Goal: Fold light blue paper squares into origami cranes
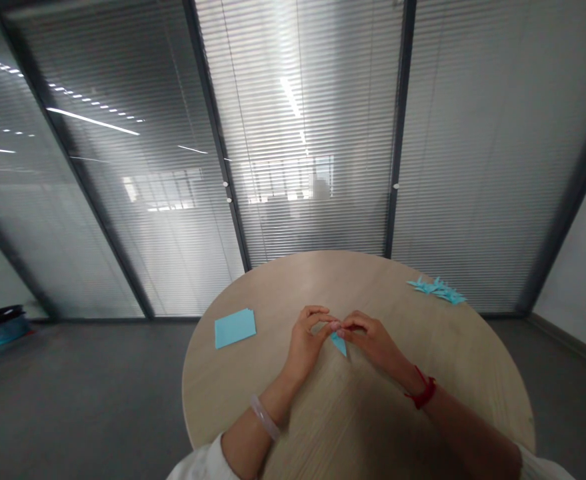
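Round table (273, 287) before me. Paper stack (235, 328) on its left, folded paper pieces (437, 290) far right, folded piece (339, 343) between my left hand (305, 343) and right hand (373, 340). Glass partition (313, 133) behind table.

Between our left hand (307, 343) and right hand (371, 340) sits one folded paper (339, 344); leftward, one paper stack (235, 328); rightward, one folded-paper pile (437, 291).

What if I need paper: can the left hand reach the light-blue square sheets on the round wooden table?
Probably yes: the left hand sits near the sheets with nothing between, once it releases the folded blue paper.
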`<state>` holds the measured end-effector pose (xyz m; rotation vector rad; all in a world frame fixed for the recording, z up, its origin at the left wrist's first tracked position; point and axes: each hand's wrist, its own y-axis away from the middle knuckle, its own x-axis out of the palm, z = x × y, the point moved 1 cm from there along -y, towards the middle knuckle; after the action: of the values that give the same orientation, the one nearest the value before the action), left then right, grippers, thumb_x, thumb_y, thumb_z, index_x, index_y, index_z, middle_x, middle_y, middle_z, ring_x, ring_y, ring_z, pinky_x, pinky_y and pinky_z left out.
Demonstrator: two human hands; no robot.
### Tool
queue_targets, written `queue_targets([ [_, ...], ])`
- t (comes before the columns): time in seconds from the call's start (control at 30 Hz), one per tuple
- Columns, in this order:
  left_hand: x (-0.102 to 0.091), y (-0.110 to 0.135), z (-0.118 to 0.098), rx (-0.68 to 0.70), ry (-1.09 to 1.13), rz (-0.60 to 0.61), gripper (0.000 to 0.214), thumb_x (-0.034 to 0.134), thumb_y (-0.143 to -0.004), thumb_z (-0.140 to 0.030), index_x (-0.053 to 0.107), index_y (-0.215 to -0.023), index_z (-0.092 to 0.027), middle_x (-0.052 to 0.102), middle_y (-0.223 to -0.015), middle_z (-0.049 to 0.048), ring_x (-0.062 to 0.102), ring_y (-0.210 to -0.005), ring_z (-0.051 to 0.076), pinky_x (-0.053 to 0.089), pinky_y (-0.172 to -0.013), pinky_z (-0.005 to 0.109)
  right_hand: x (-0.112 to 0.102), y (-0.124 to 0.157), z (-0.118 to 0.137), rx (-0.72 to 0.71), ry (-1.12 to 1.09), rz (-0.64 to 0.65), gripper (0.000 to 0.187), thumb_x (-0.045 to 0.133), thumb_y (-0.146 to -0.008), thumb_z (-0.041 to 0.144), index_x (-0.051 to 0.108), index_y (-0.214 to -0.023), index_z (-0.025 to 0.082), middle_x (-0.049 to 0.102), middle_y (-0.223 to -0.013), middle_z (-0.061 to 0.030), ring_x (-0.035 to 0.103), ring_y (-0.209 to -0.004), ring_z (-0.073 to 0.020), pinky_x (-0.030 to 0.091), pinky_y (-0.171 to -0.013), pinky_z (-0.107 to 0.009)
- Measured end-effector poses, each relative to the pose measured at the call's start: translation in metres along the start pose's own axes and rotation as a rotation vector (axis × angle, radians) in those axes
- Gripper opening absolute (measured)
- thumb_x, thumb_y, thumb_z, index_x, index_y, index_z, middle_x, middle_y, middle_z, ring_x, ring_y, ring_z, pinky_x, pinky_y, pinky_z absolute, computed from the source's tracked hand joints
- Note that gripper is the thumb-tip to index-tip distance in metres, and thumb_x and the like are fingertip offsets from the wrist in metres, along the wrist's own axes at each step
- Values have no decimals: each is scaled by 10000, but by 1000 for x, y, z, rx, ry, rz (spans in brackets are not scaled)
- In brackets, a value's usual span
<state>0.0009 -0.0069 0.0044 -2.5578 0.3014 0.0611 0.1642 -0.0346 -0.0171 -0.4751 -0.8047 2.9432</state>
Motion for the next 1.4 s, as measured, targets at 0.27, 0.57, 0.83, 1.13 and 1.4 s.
queue_targets([
  [0.27,-1,0,-2,-56,109,-28,52,787,-638,-223,737,-644,-236,660,-833,38,588,-856,200,417,-855,325,2,1,-2,-15,6,-24,176,676,-766,390,691,-718,221,633,-739,-14,595,-737,-175,447,-709,-293],
  [0.57,0,0,2,-82,71,58,90,764,-675,-212,755,-764,-217,691,-860,60,612,-872,203,436,-843,299,2,3,8,-46,2,-77,147,679,-773,364,684,-713,230,627,-746,-22,592,-737,-182,444,-706,-298],
  [0.83,-2,-1,4,-135,43,111,66,753,-693,-251,760,-747,-214,732,-834,58,644,-816,202,457,-809,290,0,2,9,-11,-5,-58,265,593,-826,434,679,-718,208,594,-718,-20,554,-692,-164,419,-649,-275],
  [1.13,-3,-4,11,-226,153,180,184,773,-646,-321,752,-747,-169,743,-827,57,649,-790,204,472,-787,298,-5,1,11,-42,24,15,285,565,-841,422,663,-725,182,591,-714,-20,562,-685,-148,434,-642,-253],
  [1.4,-3,-4,6,-260,124,206,232,787,-617,-295,739,-790,-148,703,-698,26,619,-689,167,462,-736,280,-4,3,13,-118,78,-30,119,589,-825,308,630,-801,199,609,-796,-21,592,-732,-145,495,-683,-257],
])
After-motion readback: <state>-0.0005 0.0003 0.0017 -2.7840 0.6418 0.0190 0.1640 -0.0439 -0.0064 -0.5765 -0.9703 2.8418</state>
